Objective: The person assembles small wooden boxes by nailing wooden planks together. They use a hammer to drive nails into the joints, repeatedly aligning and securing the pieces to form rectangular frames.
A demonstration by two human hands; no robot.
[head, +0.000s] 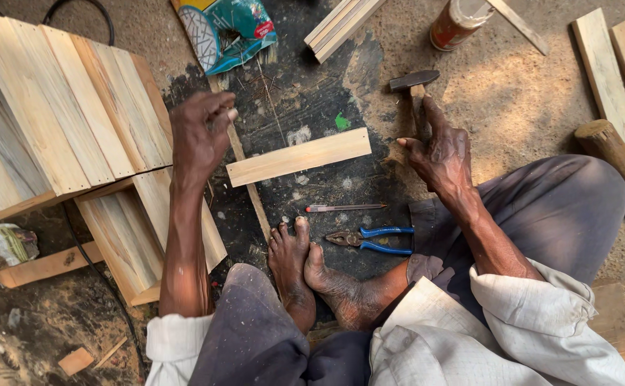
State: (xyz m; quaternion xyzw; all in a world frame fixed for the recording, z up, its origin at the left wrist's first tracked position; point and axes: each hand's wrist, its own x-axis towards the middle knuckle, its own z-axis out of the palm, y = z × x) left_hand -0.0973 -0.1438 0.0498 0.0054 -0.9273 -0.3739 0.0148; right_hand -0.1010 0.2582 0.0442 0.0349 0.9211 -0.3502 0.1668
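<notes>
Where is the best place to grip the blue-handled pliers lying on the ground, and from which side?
Grip the blue-handled pliers around both blue handles, coming from the right, probably with the right hand. The handles point right, lie slightly apart, and the bare feet crowd the metal jaws.

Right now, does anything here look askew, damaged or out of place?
The blue-handled pliers and a thin red-handled tool lie loose on the ground right beside the person's bare feet. A torn green packet lies open above. The right hand grips a hammer.
</notes>
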